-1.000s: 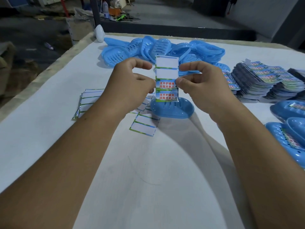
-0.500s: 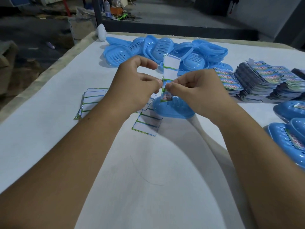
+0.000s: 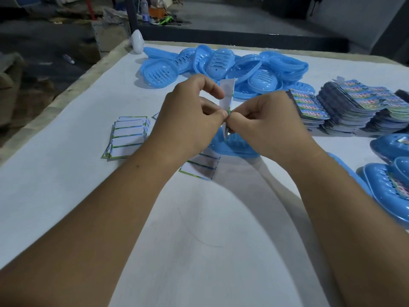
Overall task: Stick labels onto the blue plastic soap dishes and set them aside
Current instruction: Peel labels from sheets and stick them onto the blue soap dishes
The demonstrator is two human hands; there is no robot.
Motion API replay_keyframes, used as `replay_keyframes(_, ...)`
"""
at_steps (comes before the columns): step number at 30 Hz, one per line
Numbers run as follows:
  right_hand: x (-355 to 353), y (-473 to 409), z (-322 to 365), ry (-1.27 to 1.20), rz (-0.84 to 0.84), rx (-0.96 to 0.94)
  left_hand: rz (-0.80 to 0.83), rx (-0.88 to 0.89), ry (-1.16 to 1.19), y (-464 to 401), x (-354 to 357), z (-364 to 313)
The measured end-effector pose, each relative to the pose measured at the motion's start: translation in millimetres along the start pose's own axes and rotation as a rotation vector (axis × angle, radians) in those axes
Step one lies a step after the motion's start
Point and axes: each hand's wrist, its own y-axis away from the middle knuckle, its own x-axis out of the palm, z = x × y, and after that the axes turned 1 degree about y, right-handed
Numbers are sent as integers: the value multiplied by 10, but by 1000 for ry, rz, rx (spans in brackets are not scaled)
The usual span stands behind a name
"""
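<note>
Head view — two hands, left hand (image 3: 188, 120) and right hand (image 3: 265, 125), one label strip (image 3: 226, 96).

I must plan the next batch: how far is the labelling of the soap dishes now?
Done: labelled dishes lie at the right. In hand: left hand and right hand pinch a label strip above one dish. Left: a pile of bare dishes and stacks of label sheets.

Soap dishes (image 3: 218, 63): light blue, slotted. Label strip (image 3: 228, 94): white, green edge. Peeled sheets (image 3: 128, 136): white, green-blue bordered. Table cover (image 3: 66, 173): white.
</note>
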Motion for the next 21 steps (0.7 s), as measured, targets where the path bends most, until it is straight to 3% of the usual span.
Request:
replay_keyframes(7,23,3,23,40,-14,3,-31,26,-79,-4,15,-9)
replay_keyframes(21,-56,-58,-38,-157,39,118,-90,-26,-54,-32,-41,3)
